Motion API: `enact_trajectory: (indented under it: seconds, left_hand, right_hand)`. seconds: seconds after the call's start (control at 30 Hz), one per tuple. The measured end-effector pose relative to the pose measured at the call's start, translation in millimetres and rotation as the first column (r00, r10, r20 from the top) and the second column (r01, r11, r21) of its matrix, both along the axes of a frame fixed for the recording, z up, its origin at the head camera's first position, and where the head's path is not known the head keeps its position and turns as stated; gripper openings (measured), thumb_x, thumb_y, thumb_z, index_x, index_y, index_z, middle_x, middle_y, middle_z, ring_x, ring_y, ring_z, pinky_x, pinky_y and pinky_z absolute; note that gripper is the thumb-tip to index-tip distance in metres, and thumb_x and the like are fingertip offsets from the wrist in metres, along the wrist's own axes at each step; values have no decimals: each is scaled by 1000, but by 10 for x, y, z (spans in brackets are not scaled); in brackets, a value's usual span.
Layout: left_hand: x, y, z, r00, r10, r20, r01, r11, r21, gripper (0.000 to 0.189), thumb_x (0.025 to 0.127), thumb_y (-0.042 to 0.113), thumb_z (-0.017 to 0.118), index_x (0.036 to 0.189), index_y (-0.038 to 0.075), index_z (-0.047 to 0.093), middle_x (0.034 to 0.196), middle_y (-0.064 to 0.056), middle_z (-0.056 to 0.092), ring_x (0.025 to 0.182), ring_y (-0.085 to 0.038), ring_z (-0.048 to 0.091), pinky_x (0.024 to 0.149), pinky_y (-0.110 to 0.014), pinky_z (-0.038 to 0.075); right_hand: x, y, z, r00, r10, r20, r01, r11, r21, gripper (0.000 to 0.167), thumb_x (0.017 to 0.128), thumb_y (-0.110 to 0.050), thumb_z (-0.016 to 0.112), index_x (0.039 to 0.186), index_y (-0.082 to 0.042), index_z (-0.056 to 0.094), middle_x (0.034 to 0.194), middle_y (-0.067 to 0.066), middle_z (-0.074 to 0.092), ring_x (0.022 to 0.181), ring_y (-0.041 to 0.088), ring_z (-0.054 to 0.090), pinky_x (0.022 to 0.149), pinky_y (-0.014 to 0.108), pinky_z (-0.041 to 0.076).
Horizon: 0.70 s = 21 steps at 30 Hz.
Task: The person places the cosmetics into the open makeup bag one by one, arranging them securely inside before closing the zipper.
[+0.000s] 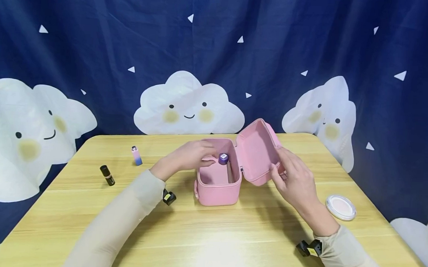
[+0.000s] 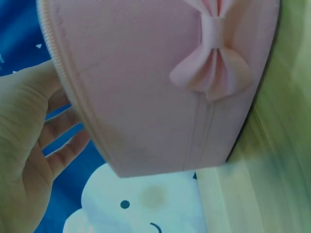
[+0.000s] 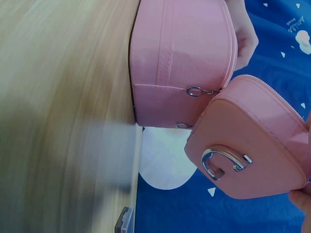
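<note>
Box [image 1: 219,195] stands on table [image 1: 155,244], lid [image 1: 257,152] swung out on its R side. R hand [image 1: 295,183] has lid's outer edge pinched betw. thumb & fingers, w/ lid tilted, off the table. L hand [image 1: 192,153] reaches over box's L rim, fingers loosely spread w/ gaps betw. them in L wrist view; nothing seen in them. Fingertips are just beside jar [image 1: 223,159], which sits inside box toward the hinge side; can't tell if they touch it. Stick [image 1: 230,173] is also in box, along hinge-side wall, nearer the wearer than jar.

Step in hand, prob.: L hand working inside box while R hand keeps lid out of the way. Next move, I'd judge, calls for a steady lid & L fingers clearing the rim w/o knocking jar.

Outside: black tube [image 1: 107,175] and pink-blue tube [image 1: 136,155] are on table, well L of box, the latter farther back & nearer to box. Compact [image 1: 341,207] lies flat, well R of box, beyond R hand.
</note>
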<state>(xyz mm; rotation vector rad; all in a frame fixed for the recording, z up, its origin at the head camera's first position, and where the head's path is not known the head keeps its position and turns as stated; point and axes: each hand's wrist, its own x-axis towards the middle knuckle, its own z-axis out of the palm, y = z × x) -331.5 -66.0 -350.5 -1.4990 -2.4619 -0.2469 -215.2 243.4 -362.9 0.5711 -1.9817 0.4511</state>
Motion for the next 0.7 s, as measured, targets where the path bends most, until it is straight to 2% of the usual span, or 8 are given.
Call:
enact_trajectory:
  seconds: [0.23,0.47,0.7]
  left_hand:
    - [70,-177,2,999,33,-8,-33,999,24,20,93,24,67,110,14,69,106,2,66,98,-16,62,90,-35,51]
    - [155,-416,16,993,119,-3,-118,990,74,26,95,31,64,114,14,69,111,-1,67,107,-21,61,96,-40,48]
    - [218,-715,32,982,190,19,-191,973,132,29,96,33,62,117,14,68,116,-2,66,112,-24,60,98,-44,47]
  right_hand:
    - [2,6,5,1000,-3,-3,3,1000,-1,47,90,-29,52,125,0,63,115,19,66,74,27,60,60,49,53]
    - [-7,4,3,1000,2,-6,-2,1000,-5,46,90,-29,53,125,0,63,117,18,66,73,27,61,61,49,53]
    - [-12,8,-7,1000,3,1,-3,1000,-16,47,89,-29,53,125,0,63,118,18,66,77,28,62,64,50,54]
